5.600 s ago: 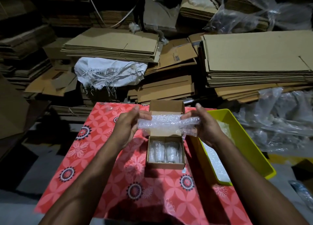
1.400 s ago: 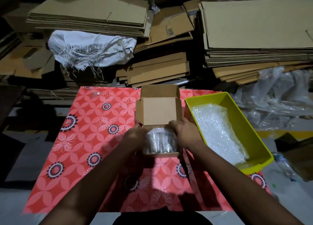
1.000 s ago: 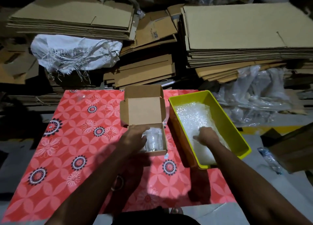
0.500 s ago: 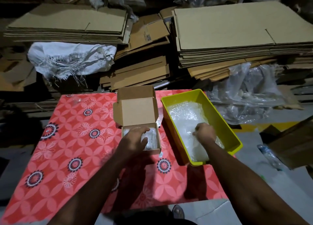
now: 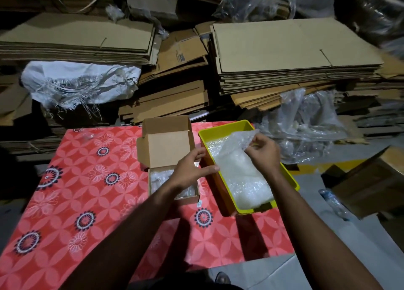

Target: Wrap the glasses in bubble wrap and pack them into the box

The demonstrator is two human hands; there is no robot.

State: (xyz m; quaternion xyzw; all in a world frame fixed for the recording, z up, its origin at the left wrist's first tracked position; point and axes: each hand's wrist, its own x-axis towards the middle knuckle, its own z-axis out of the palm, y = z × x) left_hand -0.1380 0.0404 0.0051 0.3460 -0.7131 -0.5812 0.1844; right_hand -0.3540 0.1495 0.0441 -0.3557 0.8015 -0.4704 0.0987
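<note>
The clear glasses wrapped in bubble wrap point(image 5: 162, 180) lay inside the small brown cardboard box point(image 5: 172, 184) with its lid flap raised, at the centre of the red flower-patterned tablecloth point(image 5: 87, 191). At the box's three o'clock stood a yellow plastic bin point(image 5: 225, 129), where the right hand point(image 5: 265, 154) pinched up a translucent sheet of bubble wrap point(image 5: 236, 156). The left hand point(image 5: 192, 168) hovered over the box, fingers relaxed and spread toward the bin's near rim, holding nothing.

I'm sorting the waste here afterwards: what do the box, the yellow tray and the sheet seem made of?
Box: brown corrugated cardboard, matte, with folded flaps. Tray: probably moulded plastic, smooth with a slight sheen on its rim. Sheet, pinched by the right hand: clear plastic bubble wrap, translucent, dimpled and crinkled.
</note>
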